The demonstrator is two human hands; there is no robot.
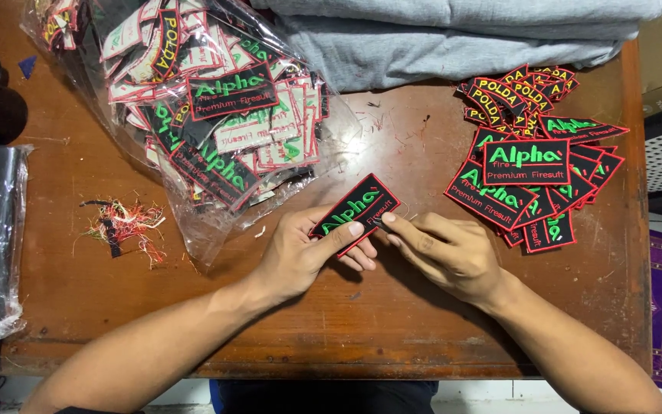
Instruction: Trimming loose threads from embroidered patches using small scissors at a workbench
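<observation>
A: What's on the table (423,307)?
B: A bag (216,115) of patches, a loose pile (534,165), one patch (354,211) held mid-table.
A: Held how?
B: Left hand (308,257) clamps it, long axis rising rightward; right hand (442,249) pinches, perhaps a small tool, at its right end.

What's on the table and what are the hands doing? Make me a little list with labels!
left hand: holds a black rectangular embroidered patch with red border and green lettering
right hand: fingertips pinch the patch's lower right edge
right of hands: loose pile of matching patches
upper left: clear plastic bag full of patches
left: tangle of red and white thread scraps
top: folded grey cloth
surface: brown wooden table
</observation>
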